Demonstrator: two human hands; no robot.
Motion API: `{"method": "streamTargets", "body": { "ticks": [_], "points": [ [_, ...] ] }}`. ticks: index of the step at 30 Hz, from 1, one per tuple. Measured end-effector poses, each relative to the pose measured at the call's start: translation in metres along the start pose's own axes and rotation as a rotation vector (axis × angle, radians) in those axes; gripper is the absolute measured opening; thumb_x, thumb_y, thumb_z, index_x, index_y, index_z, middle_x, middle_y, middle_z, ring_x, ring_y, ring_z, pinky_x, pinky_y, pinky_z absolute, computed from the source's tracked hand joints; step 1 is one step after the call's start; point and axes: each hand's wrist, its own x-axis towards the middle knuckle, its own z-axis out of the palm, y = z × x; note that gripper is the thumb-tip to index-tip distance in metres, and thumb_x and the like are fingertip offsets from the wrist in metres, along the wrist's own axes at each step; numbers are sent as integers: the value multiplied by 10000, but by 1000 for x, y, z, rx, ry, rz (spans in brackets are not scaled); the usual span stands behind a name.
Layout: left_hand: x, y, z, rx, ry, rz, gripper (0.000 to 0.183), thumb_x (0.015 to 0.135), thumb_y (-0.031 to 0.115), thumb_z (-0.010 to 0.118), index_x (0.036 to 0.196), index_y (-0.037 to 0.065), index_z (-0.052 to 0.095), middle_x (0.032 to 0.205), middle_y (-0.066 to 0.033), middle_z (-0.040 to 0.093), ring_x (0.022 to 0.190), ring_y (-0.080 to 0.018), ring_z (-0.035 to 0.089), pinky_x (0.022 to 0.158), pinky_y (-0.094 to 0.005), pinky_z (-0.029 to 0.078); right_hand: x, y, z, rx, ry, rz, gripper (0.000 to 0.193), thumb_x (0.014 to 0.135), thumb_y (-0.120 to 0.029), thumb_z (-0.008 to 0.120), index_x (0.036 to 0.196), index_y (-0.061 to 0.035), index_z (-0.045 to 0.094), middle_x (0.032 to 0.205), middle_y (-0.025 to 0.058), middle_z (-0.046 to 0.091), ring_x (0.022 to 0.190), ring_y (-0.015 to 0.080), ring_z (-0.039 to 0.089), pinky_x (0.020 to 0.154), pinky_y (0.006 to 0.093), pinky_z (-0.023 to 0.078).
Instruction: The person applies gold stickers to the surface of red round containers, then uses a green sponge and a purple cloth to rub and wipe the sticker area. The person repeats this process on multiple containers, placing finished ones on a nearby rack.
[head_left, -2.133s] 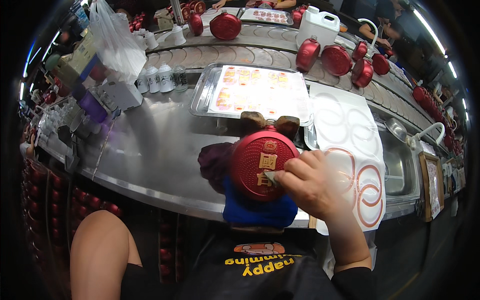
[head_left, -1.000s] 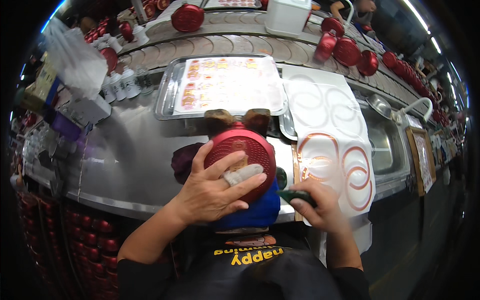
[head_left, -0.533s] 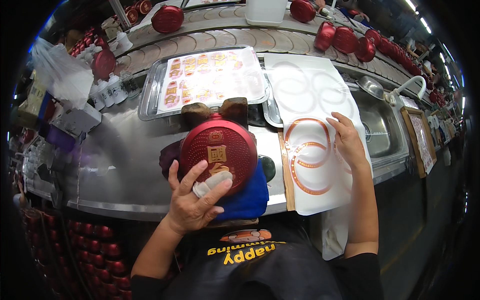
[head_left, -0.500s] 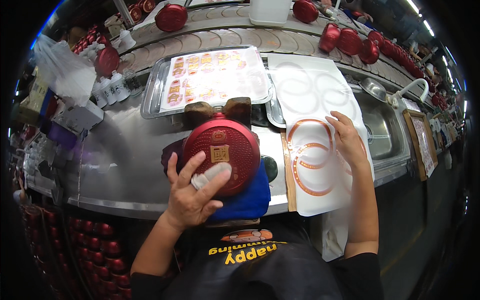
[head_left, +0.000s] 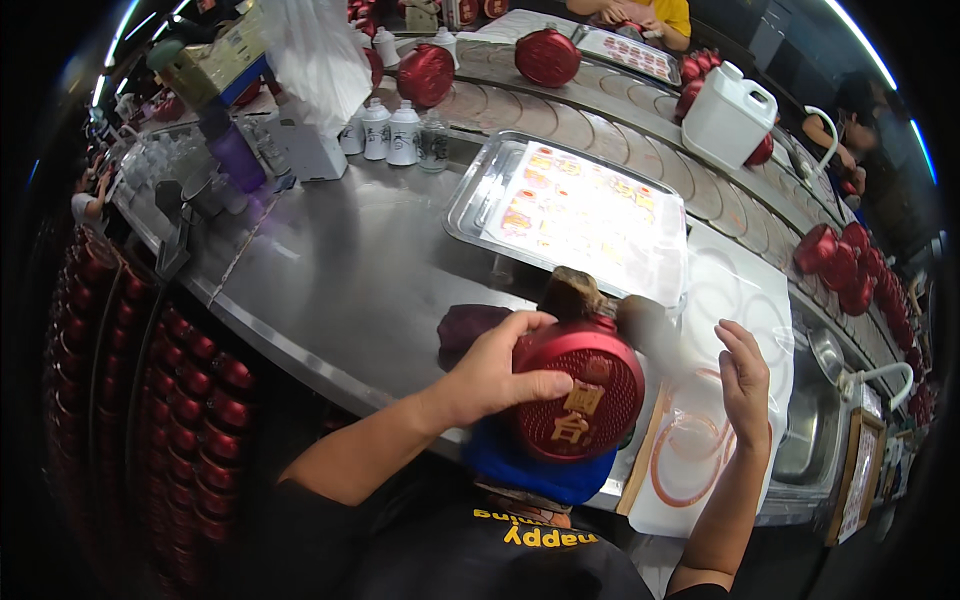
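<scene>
Red round flask point(head_left: 590, 395) at the near edge of the steel bench point(head_left: 350, 280), on blue cloth point(head_left: 540, 475); rough brown blocks point(head_left: 575, 292) flank its neck, toward a metal tray point(head_left: 480, 195). Dark crumpled cloth point(head_left: 470, 328) left, ring-printed white sheet point(head_left: 690, 440) right. Flask glossy, stippled. Left hand point(head_left: 490, 370) grasps its left side; right hand point(head_left: 745, 380) empty, loosely extended.

Steel bench point(head_left: 330, 260), tube lights point(head_left: 860, 43), seemingly a dark wall point(head_left: 778, 50).
</scene>
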Motion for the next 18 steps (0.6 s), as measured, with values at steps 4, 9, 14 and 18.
{"method": "streamTargets", "body": {
  "ticks": [4, 9, 14, 18],
  "points": [
    [-46, 4, -18, -129, 208, 195, 739, 855, 133, 836, 1461, -21, 441, 1332, -141, 625, 1254, -205, 602, 1098, -379, 467, 44, 17, -3, 105, 12, 58, 322, 960, 72, 555, 1257, 28, 673, 1300, 139, 662, 1178, 232, 636, 967, 309, 493],
    [-64, 0, -119, 333, 858, 648, 729, 832, 123, 832, 1443, -16, 459, 1341, -151, 597, 1220, -226, 611, 1074, -375, 487, 122, 20, 9, 173, 63, 236, 317, 1001, -4, 562, 1300, -4, 668, 1277, 58, 649, 1061, 132, 593, 914, 268, 476],
    [-29, -20, -226, 866, 1355, 601, 779, 814, 223, 863, 1443, -1, 463, 1319, -195, 573, 1196, -324, 598, 1029, -421, 498, 162, 8, 38, 91, 15, -91, 318, 989, 8, 558, 1287, -1, 669, 1288, 91, 655, 1138, 190, 624, 961, 283, 474],
    [-26, -48, -251, 784, 1347, 649, 823, 836, 227, 848, 1484, 0, 393, 1370, -214, 515, 1253, -350, 554, 1076, -435, 464, 149, 6, 38, -104, 16, -189, 320, 969, 25, 564, 1273, 10, 663, 1309, 137, 653, 1212, 266, 629, 1035, 325, 463]
  ]
}}
